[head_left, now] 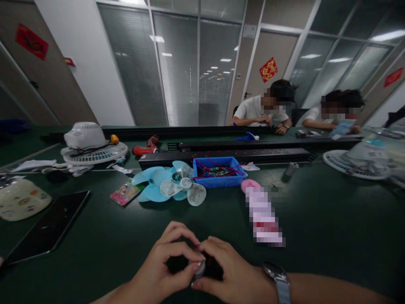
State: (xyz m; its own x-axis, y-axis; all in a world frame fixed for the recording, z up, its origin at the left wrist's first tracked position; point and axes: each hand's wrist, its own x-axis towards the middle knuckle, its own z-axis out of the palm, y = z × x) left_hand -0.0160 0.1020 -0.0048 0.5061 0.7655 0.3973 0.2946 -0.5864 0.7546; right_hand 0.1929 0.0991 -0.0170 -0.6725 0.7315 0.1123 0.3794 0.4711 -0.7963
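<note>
Low in the middle of the head view, a small grey round part (200, 268) sits between my two hands just above the green tabletop. My left hand (166, 259) pinches it with thumb and fingertips. From the other side, my right hand (229, 266) closes its fingers on the same part, and a watch is on that wrist. Fingers cover most of the part, so its exact kind is hidden. Beyond the hands lie light blue and greyish fan blades (158, 181), next to a blue bin (221, 181) of red wires and small green boards.
Fan housings (91, 147) stand at left and right (363, 160). A black tablet (50, 223), a red power drill (145, 147), a snack packet (125, 193), a pink item (264, 215) and a metal cylinder (291, 169) lie around. Long black rails (228, 157) cross behind; two people sit beyond.
</note>
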